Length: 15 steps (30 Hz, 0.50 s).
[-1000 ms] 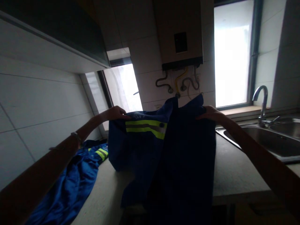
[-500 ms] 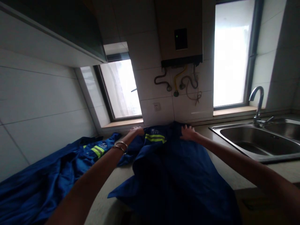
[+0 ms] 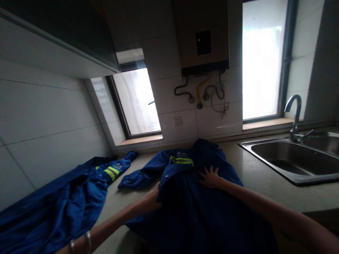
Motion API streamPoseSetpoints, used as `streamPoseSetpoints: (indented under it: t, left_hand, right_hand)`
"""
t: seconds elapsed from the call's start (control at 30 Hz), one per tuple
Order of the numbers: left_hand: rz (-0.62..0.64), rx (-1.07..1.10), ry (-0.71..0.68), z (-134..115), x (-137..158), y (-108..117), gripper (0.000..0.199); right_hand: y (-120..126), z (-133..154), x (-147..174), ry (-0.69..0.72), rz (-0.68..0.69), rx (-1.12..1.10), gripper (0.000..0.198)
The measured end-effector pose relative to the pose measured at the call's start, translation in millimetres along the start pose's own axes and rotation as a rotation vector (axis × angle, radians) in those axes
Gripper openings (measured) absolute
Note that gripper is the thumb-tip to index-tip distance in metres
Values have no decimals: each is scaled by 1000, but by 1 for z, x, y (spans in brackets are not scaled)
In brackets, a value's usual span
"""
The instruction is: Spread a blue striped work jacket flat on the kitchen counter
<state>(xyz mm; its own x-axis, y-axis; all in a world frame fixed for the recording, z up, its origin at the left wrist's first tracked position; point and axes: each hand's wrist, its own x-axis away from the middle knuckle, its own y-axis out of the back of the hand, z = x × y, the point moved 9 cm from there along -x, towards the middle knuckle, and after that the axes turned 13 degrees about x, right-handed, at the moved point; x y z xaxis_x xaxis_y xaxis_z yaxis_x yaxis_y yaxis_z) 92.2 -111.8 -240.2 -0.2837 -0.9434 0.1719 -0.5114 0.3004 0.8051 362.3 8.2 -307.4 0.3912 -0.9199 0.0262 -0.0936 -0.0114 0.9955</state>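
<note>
Both hands are now working lower on the jacket (image 3: pixel 196 197), no longer lifted but lying spread on the counter (image 3: pixel 262 176): we are pressing our right hand (image 3: pixel 210 178) flat, fingers splayed, while our left hand (image 3: pixel 153 197) is pinching its left edge.

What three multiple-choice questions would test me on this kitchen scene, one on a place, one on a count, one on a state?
1. Where does the sink lie relative to the blue jacket?
A. To its right
B. To its left
C. Under it

2. How many blue garments lie on the counter?
A. One
B. Two
C. Four

3. How is the right hand?
A. Clenched in a fist
B. Flat with fingers spread
C. Holding a cup

Answers: 1 A, the basin sits at the right edge; 2 B, a second garment lies to the left; 3 B, the palm presses on the cloth, while the left hand grips its edge.
</note>
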Motion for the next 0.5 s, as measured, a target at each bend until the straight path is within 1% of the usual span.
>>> streamPoseSetpoints:
  t: [0.07,0.13,0.17,0.2,0.23,0.3,0.33,0.37,0.4,0.43,0.47,0.5]
  left_hand:
    - [-81,-11,-14,-4,11,-8,84]
    - [-110,35,-35,-24,19,-13,82]
    - [-87,99,-37,-37,23,-14,80]
    - [-15,185,-24,-49,25,-17,77]
    - [116,283,9,-60,27,-23,72]
    - [485,450,124,-73,36,-34,60]
    - [646,481,194,-71,42,-33,55]
    - [734,465,263,-61,42,-24,52]
    - [694,407,312,-43,35,-7,52]
    - [544,304,356,-17,21,19,50]
    - [310,153,408,13,7,52,46]
    - [33,-24,433,40,-3,91,41]
  right_hand:
    - [0,0,-2,3,2,6,84]
    - [1,1,-2,7,4,8,84]
    - [0,1,-2,8,6,9,83]
    - [0,1,-2,10,6,12,83]
    - [0,1,-2,14,4,17,82]
    - [0,1,0,20,-7,27,81]
    - [1,0,2,22,-14,28,80]
    - [1,0,4,25,-22,28,79]
    - [2,-1,6,28,-30,27,78]
    - [3,-1,8,32,-40,27,78]
    - [4,-1,10,37,-49,29,78]
    - [5,-2,12,42,-57,34,78]
